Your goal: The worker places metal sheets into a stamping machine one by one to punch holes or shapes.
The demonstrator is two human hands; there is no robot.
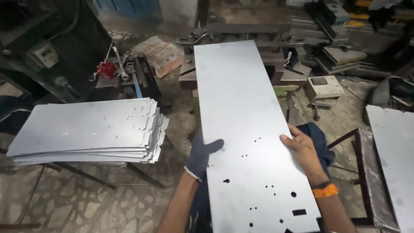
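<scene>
Sheet (246,129) lengthwise away from the person, left hand (202,154) and right hand (302,151) clasping its long edges.

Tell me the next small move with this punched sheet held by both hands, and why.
Probably swing the punched metal sheet left toward the stack of sheets. The gloved left hand and bare right hand grip its opposite edges, its far end lies toward the press tooling, and the stack holds similarly punched sheets.

Smooth, dull-sheened metal sheet (246,125) fills the centre of the frame, a stack of like metal sheets (86,129) lies at left, a dark knitted cloth glove (202,155) covers one hand, and the stone floor (64,207) looks rough.
</scene>
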